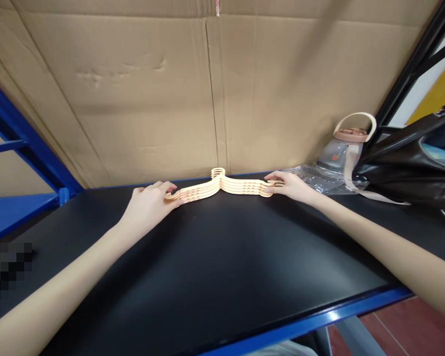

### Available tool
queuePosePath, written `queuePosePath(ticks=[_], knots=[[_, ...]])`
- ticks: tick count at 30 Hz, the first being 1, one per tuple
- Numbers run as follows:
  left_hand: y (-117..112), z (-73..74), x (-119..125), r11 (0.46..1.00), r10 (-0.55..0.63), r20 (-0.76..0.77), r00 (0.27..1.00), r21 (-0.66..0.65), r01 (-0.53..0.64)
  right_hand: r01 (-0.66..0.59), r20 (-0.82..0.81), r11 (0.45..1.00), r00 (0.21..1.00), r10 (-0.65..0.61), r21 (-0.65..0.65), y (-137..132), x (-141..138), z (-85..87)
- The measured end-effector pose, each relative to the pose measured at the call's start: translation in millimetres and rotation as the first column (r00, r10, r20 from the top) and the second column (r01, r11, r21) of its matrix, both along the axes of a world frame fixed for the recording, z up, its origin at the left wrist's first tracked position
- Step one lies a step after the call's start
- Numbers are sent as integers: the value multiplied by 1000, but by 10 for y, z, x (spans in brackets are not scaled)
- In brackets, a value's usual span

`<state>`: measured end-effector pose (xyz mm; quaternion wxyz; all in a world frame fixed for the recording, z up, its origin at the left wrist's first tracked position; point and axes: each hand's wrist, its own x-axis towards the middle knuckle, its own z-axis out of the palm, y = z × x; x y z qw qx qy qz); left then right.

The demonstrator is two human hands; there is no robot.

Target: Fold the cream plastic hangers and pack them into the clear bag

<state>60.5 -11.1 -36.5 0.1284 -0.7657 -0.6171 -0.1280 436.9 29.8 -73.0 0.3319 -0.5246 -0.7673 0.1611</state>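
A stack of several cream plastic hangers [222, 187] lies flat at the back of a black tabletop [222, 267], hooks toward the cardboard wall. My left hand [150, 205] grips the stack's left end, fingers curled round it. My right hand [287, 185] pinches the right end with thumb and fingers. Both arms reach far forward across the table.
Brown cardboard [207, 89] backs the table. At the right stand a clear water bottle [339, 151] with a pink lid and strap, crinkled clear plastic [311, 178], and a black bag [411, 158]. Blue shelf frame [29, 148] rises at left; the table's blue front edge [319, 321] is near.
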Motion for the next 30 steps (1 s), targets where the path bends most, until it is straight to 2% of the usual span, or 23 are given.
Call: queuePosePath(ticks=[13,30], knots=[[-9,2,3,1000,18,-52,998,10,-17,-17,198,992,980,-8,128,-92,-56,78],[-39,37,22,999,19,-50,999,-26,-20,-61,256,983,967,14,176,-107,-72,88]])
